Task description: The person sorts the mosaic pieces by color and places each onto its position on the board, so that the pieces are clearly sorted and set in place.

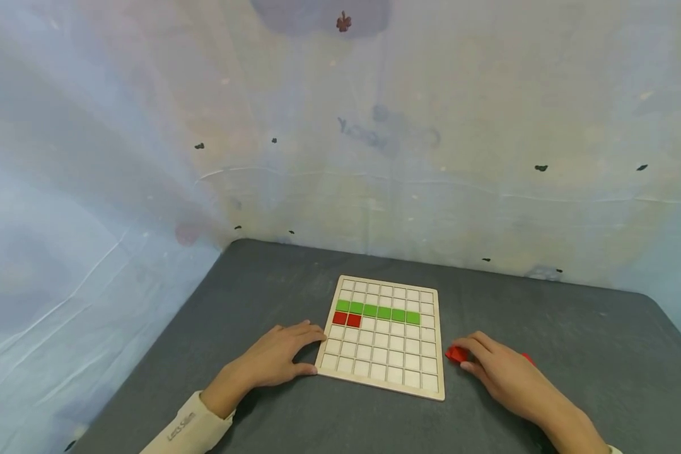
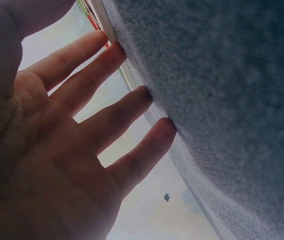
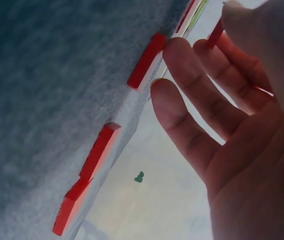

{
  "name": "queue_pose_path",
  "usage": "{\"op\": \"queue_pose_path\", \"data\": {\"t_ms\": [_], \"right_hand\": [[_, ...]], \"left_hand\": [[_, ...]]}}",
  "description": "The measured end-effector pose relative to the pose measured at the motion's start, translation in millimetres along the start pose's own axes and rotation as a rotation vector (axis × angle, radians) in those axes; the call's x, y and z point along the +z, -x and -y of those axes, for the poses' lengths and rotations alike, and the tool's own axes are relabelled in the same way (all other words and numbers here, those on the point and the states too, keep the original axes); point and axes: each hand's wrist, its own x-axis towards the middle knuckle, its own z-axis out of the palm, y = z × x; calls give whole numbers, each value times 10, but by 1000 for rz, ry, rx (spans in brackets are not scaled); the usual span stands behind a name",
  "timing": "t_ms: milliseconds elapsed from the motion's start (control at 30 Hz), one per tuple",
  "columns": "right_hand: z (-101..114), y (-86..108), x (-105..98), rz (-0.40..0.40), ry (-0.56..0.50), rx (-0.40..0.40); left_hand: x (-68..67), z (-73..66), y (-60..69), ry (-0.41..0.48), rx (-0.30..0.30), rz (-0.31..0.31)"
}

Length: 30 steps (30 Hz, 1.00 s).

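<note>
At the board (image 1: 381, 343), splayed left hand (image 1: 279, 357)

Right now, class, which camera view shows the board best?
The head view: it looks down on the board, showing nearly its whole face, green tiles included. The left wrist and right wrist views each catch only a thin strip of it, edge-on, near the top.

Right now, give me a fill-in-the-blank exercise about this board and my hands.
The row of six tiles on the board is colored ____.
The board also holds exactly ____ red tiles.
In the head view, your left hand is at the board's ____ edge.
The tile pinched by your right hand is colored ____.
Missing words: green; two; left; red.
</note>
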Motion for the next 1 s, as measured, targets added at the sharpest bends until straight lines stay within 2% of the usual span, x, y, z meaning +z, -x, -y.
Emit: {"op": "queue_pose_path", "data": {"t_ms": [300, 700, 1000], "right_hand": [[78, -80, 21, 24, 41, -4], [145, -172, 58, -25, 54, -59], [198, -215, 79, -20, 57, -77]], "left_hand": [[-6, -4, 17, 18, -2, 5], [-21, -11, 15, 16, 8, -5], [-25, -25, 24, 7, 13, -5]]}}
